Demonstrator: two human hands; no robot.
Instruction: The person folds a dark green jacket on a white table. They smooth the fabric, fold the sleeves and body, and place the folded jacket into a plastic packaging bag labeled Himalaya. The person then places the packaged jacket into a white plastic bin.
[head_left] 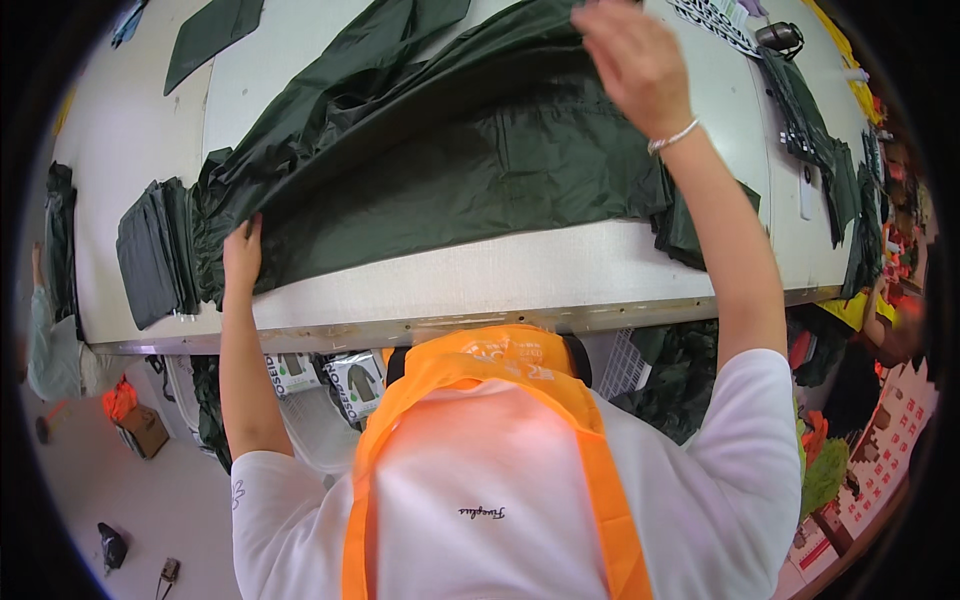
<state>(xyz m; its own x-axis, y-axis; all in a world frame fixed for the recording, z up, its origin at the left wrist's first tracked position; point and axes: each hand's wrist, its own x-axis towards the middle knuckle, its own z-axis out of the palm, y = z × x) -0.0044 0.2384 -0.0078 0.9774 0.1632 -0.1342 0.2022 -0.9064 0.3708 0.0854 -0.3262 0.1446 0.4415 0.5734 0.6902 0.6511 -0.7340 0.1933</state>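
Observation:
A dark green garment of thin, shiny waterproof-looking cloth (480, 170) lies spread across the table in front of me, with a long raised fold along it. My left hand (242, 257) is at its left near edge, thumb and fingers closed on the cloth. Farther off to the right, my right hand (637, 70) is raised over the garment's far edge, its fingers closed around the cloth there; the fingertips are partly hidden and slightly blurred. Just left of my left hand sits a stack of folded dark green pieces (155, 250).
The pale table (440, 272) has its near edge right before me. Another dark green piece (212, 38) lies at the far left. More dark green cloth (815, 140) and a dark cylindrical object (780, 37) lie on the right. Packaged garments (357, 385) sit in a basket below the table.

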